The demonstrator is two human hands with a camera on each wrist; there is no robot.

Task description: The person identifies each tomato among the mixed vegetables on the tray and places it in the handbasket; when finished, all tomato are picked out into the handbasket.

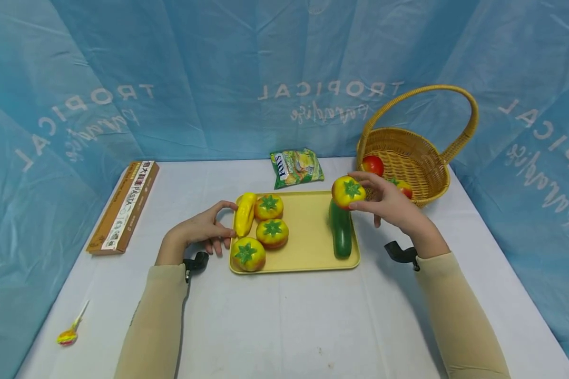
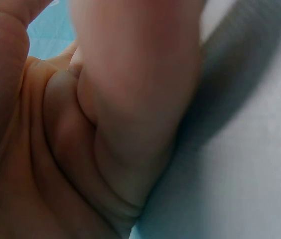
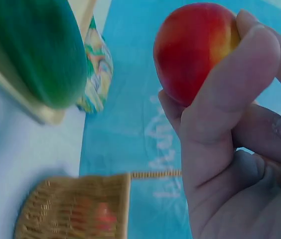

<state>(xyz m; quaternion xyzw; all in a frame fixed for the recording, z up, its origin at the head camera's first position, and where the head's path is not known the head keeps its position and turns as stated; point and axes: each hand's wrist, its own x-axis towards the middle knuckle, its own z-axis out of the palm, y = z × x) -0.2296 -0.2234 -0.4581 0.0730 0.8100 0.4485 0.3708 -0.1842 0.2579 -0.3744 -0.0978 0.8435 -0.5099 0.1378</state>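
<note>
Overhead, the right hand [image 1: 392, 202] pinches a tomato [image 1: 345, 192] over the far end of a cucumber [image 1: 342, 237], just left of the basket [image 1: 410, 153], the left hand [image 1: 198, 226] beside a banana [image 1: 244, 215]; from the left wrist, its hold is unclear; from the right wrist, fingers [image 3: 227, 79] clasp the tomato.

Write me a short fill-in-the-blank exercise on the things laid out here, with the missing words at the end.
1. The person's ____ hand holds a leaf-topped fruit up off the table.
2. Exactly ____ more leaf-topped fruits lie on the tray.
3. The colour of the long cucumber on the tray is ____.
4. Seen from the head view, the lollipop lies to the ____ of the tray.

Missing words: right; three; green; left.
</note>
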